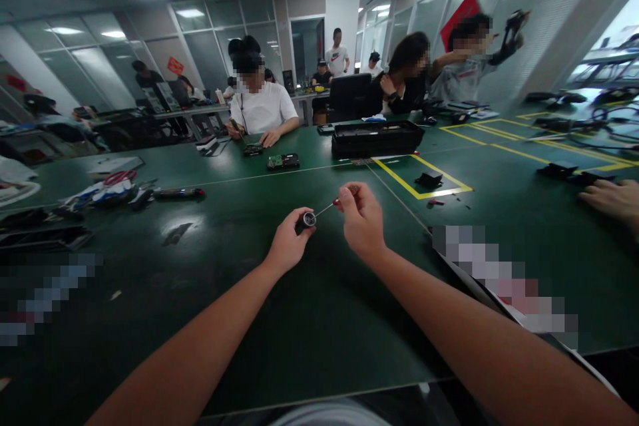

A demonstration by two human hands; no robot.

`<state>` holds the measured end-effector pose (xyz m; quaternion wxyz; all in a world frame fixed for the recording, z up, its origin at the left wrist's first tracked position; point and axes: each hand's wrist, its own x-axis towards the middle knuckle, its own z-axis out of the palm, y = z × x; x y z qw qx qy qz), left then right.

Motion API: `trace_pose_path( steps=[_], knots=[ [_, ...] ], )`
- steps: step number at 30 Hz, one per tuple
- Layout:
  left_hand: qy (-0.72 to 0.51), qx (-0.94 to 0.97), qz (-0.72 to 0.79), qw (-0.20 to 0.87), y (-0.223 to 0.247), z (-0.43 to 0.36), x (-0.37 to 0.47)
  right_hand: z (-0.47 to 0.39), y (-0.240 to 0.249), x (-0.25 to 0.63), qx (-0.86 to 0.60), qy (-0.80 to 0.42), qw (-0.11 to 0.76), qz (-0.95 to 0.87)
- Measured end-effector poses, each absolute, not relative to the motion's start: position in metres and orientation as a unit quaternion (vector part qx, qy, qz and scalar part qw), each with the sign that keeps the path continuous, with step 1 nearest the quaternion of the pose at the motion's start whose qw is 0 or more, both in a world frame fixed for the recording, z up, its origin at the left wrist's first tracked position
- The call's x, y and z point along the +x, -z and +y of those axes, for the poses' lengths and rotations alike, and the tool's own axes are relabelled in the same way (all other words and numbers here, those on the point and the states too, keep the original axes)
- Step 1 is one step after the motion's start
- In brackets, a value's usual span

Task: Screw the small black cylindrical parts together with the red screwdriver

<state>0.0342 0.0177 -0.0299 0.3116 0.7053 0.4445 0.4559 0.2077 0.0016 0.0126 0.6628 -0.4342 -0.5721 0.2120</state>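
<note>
My left hand (292,239) is closed around a small round black part (309,219) with a pale metallic rim, its open face turned toward me. In my right hand (361,218) is a thin screwdriver (327,208) with a red collar, pinched between thumb and fingers. Its shaft points left and down, and the tip meets or reaches inside the round part; the exact contact is too small to tell. Both hands are above the green table (299,319).
A long black tray (377,140) lies ahead, with a green circuit board (283,161) left of it. Black pieces (429,180) sit inside yellow tape. Tools and cloths (107,190) are at left. Across the table a person (262,106) works; another person's hand (613,200) is at right.
</note>
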Motion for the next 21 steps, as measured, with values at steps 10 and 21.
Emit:
trace_pose_path(
  steps=[10,21],
  knots=[
    [-0.465,0.689,0.452,0.323,0.0359,0.022,0.0326,-0.0009,-0.0157,0.206,-0.474,-0.176,0.616,-0.604],
    [-0.478,0.674,0.459,0.327,0.0355,0.0246,0.0311,0.0004,-0.0143,0.2086,-0.491,-0.188,0.606,-0.597]
  ],
)
